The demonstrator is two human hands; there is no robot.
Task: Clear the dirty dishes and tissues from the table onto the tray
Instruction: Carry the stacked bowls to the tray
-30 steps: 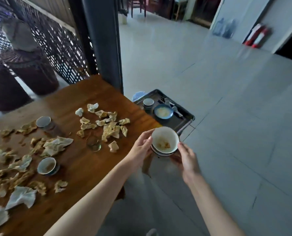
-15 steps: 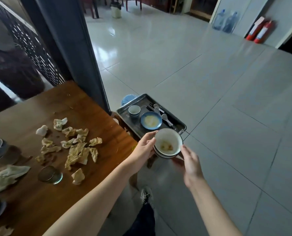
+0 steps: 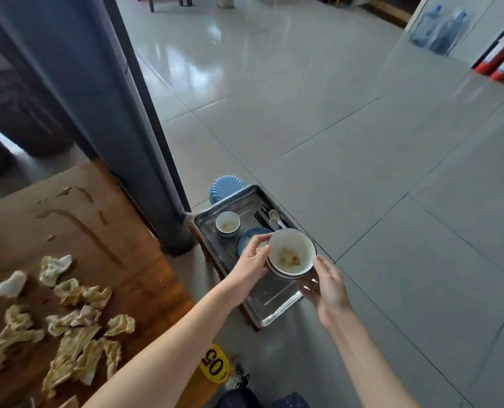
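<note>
A stack of white bowls (image 3: 291, 254) with food scraps inside hangs just above the metal tray (image 3: 269, 304). My left hand (image 3: 252, 265) grips the stack's left rim and my right hand (image 3: 325, 285) cups its right underside. On the tray stand a small white cup (image 3: 227, 223), a blue plate (image 3: 249, 238) partly hidden by my left hand, and spoons and dark utensils (image 3: 269, 217). Several crumpled stained tissues (image 3: 74, 319) lie on the wooden table (image 3: 83, 231) at the lower left.
The tray sits low beside the table's corner, on a support I cannot make out. A blue ribbed object (image 3: 224, 188) is behind it. A dark pillar (image 3: 121, 113) rises at the table's far edge. Grey tiled floor (image 3: 362, 142) spreads to the right. A yellow "05" tag (image 3: 214, 363) marks the table's edge.
The view has swung right and closer to the tray. Both hands carried the bowl stack from the table's corner to over the tray's middle.
</note>
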